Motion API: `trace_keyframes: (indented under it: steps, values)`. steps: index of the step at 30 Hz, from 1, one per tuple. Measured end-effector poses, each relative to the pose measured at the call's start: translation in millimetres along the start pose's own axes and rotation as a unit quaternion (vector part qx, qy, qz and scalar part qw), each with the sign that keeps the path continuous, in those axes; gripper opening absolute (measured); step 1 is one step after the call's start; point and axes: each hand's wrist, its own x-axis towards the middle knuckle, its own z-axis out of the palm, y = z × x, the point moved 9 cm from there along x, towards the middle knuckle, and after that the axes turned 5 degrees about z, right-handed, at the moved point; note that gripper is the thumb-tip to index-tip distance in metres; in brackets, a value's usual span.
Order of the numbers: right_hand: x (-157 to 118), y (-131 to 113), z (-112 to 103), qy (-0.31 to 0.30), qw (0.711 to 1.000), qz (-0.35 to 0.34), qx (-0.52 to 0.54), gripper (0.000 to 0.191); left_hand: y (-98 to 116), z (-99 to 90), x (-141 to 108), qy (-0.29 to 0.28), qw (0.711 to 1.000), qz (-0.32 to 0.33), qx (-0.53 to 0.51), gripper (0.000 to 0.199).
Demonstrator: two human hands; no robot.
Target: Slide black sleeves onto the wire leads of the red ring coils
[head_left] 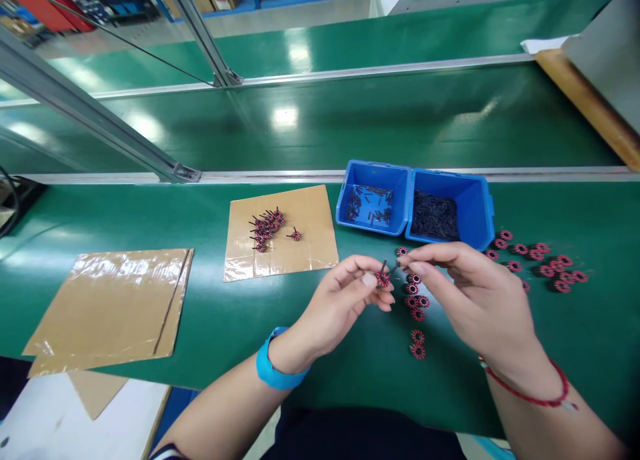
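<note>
My left hand pinches a small red-and-black wound motor stator between thumb and fingertips, with a black sleeve standing up from it. Close beside it, my right hand has thumb and forefinger closed on a thin black sleeve at the stator's wires; whether the sleeve is on a wire I cannot tell. Below and between the hands lies a column of loose stators. More stators are scattered right of my right hand. Several stators with black sleeves sit on a cardboard sheet.
Two joined blue bins stand behind my hands: the left bin holds a few black sleeves, the right bin a thick heap. A wrapped cardboard sheet lies at left on the green table. Metal posts rise behind.
</note>
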Motion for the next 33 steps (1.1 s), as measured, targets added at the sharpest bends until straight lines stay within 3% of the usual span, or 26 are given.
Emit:
trace_keyframes:
  steps: [9, 23, 30, 33]
  values:
    - [-6, -3, -3, 0.049, 0.997, 0.015, 0.056, 0.013, 2, -7.5, 1, 0.058, 0.998, 0.015, -0.005, 0.019]
    - [-8, -8, -1, 0.048, 0.997, -0.004, 0.06, 0.017, 2, -5.6, 2, 0.041, 0.999, 0.013, 0.0, 0.017]
    - [-9, -26, 9, -0.003, 0.995, -0.102, 0.013, 0.032, 2, -4.9, 2, 0.041, 0.999, 0.015, 0.004, 0.019]
    - [-8, -27, 4, 0.019, 0.992, -0.122, 0.023, 0.037, 2, -6.0, 1, 0.051, 0.999, 0.013, 0.001, 0.021]
